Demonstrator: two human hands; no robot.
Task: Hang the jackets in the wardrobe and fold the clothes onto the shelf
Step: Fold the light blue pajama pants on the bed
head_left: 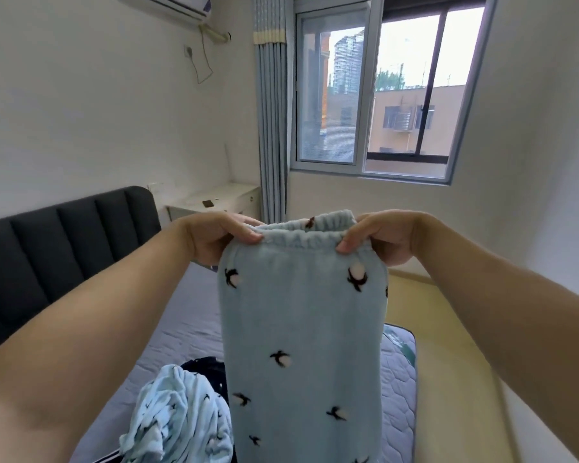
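Up in front of the window [375,95], the left hand [214,235] and right hand [378,235] each pinch the elastic waistband of the pale blue fleece trousers [301,345], fingers [248,236] curled over its edge. Below, the hanging trousers partly hide a crumpled matching top [178,416] and a dark garment [208,369] lying on the bed [181,329].

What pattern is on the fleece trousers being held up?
Light blue fleece trousers with small black-and-white motifs, seen in the head view.
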